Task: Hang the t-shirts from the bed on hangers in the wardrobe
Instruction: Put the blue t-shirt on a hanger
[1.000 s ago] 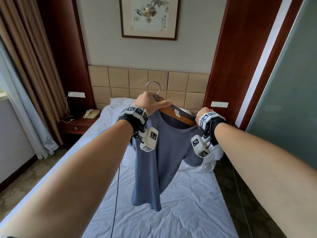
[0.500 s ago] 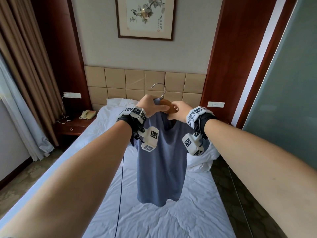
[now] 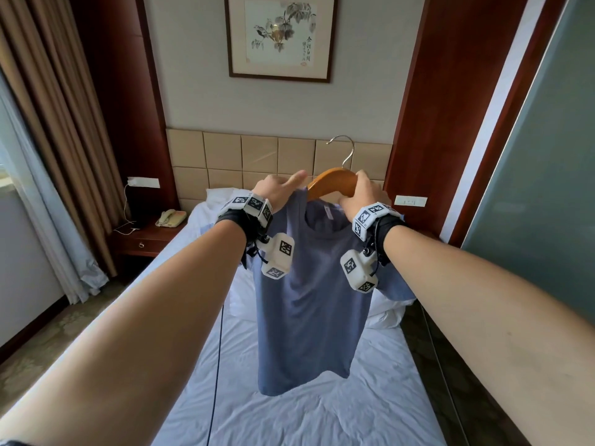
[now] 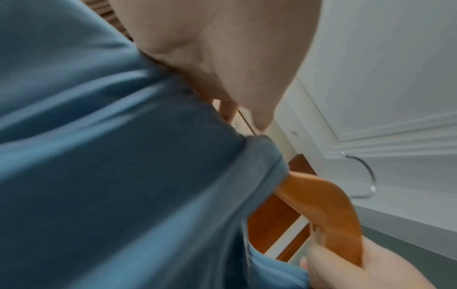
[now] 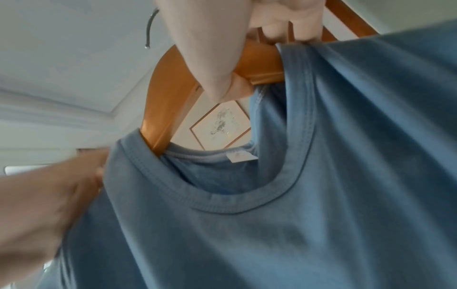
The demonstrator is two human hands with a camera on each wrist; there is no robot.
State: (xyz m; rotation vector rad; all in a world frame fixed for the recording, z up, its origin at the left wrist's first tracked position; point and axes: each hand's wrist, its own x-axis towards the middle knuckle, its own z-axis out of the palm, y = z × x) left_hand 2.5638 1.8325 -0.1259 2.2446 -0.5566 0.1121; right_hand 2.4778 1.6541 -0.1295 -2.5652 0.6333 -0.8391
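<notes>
A blue t-shirt (image 3: 309, 300) hangs over the bed (image 3: 322, 413) on a wooden hanger (image 3: 335, 180) with a metal hook (image 3: 347, 149). My left hand (image 3: 280, 188) pinches the shirt's left shoulder, where the fabric covers the hanger's left arm. My right hand (image 3: 362, 191) grips the hanger's right arm at the collar. The right wrist view looks up into the collar (image 5: 247, 203), with the bare hanger (image 5: 168, 88) above it. In the left wrist view the t-shirt (image 4: 111, 176) fills the left side and the hanger (image 4: 321, 195) runs to the right hand (image 4: 358, 269). No wardrobe is in view.
A nightstand with a telephone (image 3: 170, 217) stands left of the bed, with curtains (image 3: 48, 156) beyond. White pillows (image 3: 386, 313) lie behind the shirt by the padded headboard (image 3: 257, 156). A frosted glass panel (image 3: 531, 188) lines the right side. A black cable (image 3: 217, 365) crosses the sheet.
My hands have spread apart from the middle of the hanger. The left hand drew the shirt's shoulder out along the hanger's left arm, and the hook now tilts to the right.
</notes>
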